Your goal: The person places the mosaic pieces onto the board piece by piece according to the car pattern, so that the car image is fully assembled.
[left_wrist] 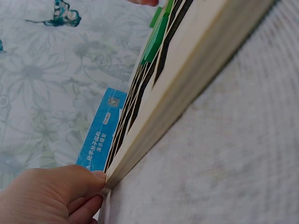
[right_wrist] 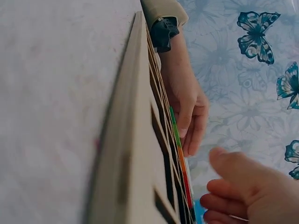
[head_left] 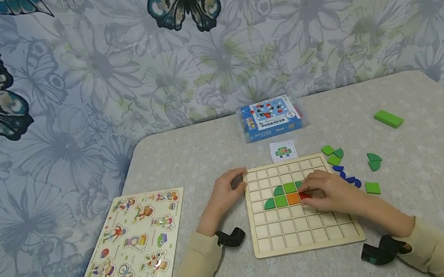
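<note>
The wooden grid board (head_left: pixel 308 238) lies flat in the middle of the table. My left hand (head_left: pixel 224 192) grips its upper left corner; the left wrist view has the thumb (left_wrist: pixel 88 183) on the edge. My right hand (head_left: pixel 331 191) hovers over the board's right half, thumb and fingers apart around a red piece (head_left: pixel 305 195). In the right wrist view, nothing shows between that hand's thumb (right_wrist: pixel 229 163) and fingers. Left of the red piece are an orange square (head_left: pixel 293 198) and green pieces (head_left: pixel 280 201), in two rows.
A small card with a car pattern (head_left: pixel 283 151) lies behind the board, before a blue boxed set (head_left: pixel 272 118). Loose green pieces (head_left: pixel 372 188) and blue pieces (head_left: pixel 351 180) lie at right. Farther off is a green block (head_left: pixel 388 119). A picture puzzle board (head_left: pixel 136 257) lies at left.
</note>
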The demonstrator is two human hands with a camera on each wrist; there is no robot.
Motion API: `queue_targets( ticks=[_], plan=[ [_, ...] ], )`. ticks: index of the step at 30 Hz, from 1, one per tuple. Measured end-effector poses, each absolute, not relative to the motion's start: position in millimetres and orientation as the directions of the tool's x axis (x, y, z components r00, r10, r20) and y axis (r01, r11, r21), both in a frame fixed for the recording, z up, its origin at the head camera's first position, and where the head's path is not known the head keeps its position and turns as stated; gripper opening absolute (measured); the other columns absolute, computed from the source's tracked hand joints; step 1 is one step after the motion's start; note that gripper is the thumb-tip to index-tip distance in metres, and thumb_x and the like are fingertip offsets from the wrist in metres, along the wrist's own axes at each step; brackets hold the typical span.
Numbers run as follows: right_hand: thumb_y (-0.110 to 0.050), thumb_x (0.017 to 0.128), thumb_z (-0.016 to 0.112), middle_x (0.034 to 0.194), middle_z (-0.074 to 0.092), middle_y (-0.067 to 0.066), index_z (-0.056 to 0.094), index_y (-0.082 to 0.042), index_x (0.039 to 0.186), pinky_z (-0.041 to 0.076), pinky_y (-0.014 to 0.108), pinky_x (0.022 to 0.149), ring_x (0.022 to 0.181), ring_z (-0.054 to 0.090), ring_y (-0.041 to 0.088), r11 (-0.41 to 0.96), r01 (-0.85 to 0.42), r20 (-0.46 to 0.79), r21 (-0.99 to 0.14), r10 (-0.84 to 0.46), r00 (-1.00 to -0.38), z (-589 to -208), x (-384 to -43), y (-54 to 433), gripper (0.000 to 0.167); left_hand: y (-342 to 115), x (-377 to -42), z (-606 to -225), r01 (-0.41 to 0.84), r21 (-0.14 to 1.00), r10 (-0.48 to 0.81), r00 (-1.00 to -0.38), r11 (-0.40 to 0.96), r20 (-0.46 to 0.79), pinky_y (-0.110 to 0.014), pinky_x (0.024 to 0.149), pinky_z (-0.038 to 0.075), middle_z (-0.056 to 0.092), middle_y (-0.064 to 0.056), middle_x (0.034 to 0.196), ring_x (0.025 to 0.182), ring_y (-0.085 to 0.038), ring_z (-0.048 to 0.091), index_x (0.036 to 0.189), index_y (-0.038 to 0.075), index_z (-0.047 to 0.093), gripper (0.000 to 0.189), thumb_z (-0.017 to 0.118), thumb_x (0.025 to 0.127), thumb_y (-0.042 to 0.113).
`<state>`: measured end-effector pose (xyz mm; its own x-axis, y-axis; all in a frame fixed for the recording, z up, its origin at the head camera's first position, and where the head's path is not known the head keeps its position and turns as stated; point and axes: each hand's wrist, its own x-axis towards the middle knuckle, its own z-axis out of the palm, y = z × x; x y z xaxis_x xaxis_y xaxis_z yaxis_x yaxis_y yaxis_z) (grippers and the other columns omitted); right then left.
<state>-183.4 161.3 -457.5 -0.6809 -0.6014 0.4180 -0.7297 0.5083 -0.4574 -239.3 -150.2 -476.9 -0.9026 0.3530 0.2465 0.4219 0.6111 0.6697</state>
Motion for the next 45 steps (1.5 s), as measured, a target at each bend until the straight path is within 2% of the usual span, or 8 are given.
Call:
queue_targets(
  ticks=[2, 5, 11, 15, 23, 28, 45],
  plan=[
    [-0.017, 0.081, 0.076, 0.098, 0.065, -0.004, 0.072, -0.009, 0.099, 0.054, 0.035, 0.074, 0.092, 0.059, 0.014, 0.479, -0.728, 0.464, -0.491, -0.563, -0.684, -455.7, -186.2, 165.7, 0.02, -150.0, -239.2, -476.4, 0.425, 0.67, 0.357, -0.901, 0.609, 0.247, -0.035, 0.098, 0.045, 0.058, -0.01, 0.127, 0.119, -0.023, 0.052, 0.129, 0.006, 0.059, 0.039, 0.065, 0.091, 0.012],
    [-0.013, 0.081, 0.076, 0.098, 0.067, -0.001, 0.071, -0.006, 0.1, 0.055, 0.038, 0.071, 0.088, 0.062, 0.017, 0.505, -0.678, 0.479, -0.534, -0.479, -0.735, -450.9, -190.9, 176.4, 0.021, -149.9, -239.5, -476.1, 0.426, 0.667, 0.36, -0.9, 0.612, 0.245, -0.035, 0.098, 0.045, 0.058, -0.01, 0.127, 0.119, -0.023, 0.052, 0.128, 0.006, 0.059, 0.039, 0.064, 0.091, 0.012],
    [-0.021, 0.088, 0.069, 0.099, 0.067, 0.004, 0.07, -0.005, 0.105, 0.053, 0.043, 0.07, 0.088, 0.062, 0.024, 0.613, -0.486, 0.4, -0.623, -0.284, -0.872, -441.7, -201.9, 208.2, 0.023, -149.7, -240.1, -476.8, 0.422, 0.664, 0.358, -0.902, 0.617, 0.24, -0.036, 0.1, 0.043, 0.057, -0.009, 0.128, 0.121, -0.023, 0.051, 0.129, 0.006, 0.059, 0.039, 0.065, 0.091, 0.013],
    [-0.024, 0.093, 0.063, 0.103, 0.066, 0.009, 0.068, -0.004, 0.11, 0.052, 0.044, 0.073, 0.092, 0.061, 0.028, 0.647, -0.385, 0.345, -0.658, -0.195, -0.918, -443.7, -209.2, 228.7, 0.027, -149.9, -239.9, -476.9, 0.421, 0.669, 0.354, -0.903, 0.613, 0.243, -0.036, 0.101, 0.042, 0.057, -0.009, 0.128, 0.122, -0.023, 0.05, 0.129, 0.006, 0.058, 0.04, 0.065, 0.09, 0.012],
    [-0.006, 0.088, 0.067, 0.1, 0.064, 0.019, 0.065, 0.004, 0.109, 0.054, 0.05, 0.075, 0.09, 0.062, 0.037, 0.683, -0.392, 0.382, -0.617, -0.177, -0.907, -461.8, -223.4, 240.2, 0.023, -149.5, -239.8, -476.4, 0.42, 0.672, 0.35, -0.904, 0.61, 0.247, -0.037, 0.101, 0.042, 0.058, -0.01, 0.127, 0.121, -0.024, 0.05, 0.129, 0.006, 0.058, 0.04, 0.065, 0.09, 0.011],
    [0.002, 0.083, 0.069, 0.102, 0.061, 0.025, 0.062, 0.01, 0.111, 0.053, 0.053, 0.076, 0.091, 0.06, 0.041, 0.722, -0.423, 0.45, -0.547, -0.172, -0.876, -473.0, -228.9, 239.6, 0.029, -149.7, -239.6, -477.0, 0.416, 0.663, 0.352, -0.905, 0.622, 0.238, -0.036, 0.102, 0.041, 0.057, -0.009, 0.128, 0.122, -0.024, 0.049, 0.13, 0.007, 0.058, 0.04, 0.064, 0.091, 0.013],
    [0.006, 0.082, 0.068, 0.102, 0.061, 0.022, 0.062, 0.009, 0.11, 0.054, 0.049, 0.073, 0.088, 0.061, 0.037, 0.731, -0.496, 0.487, -0.468, -0.255, -0.836, -480.1, -232.7, 241.9, 0.029, -149.9, -239.6, -477.2, 0.425, 0.668, 0.353, -0.902, 0.612, 0.25, -0.037, 0.1, 0.043, 0.057, -0.01, 0.128, 0.121, -0.024, 0.05, 0.129, 0.006, 0.059, 0.04, 0.065, 0.09, 0.011]
  ],
)
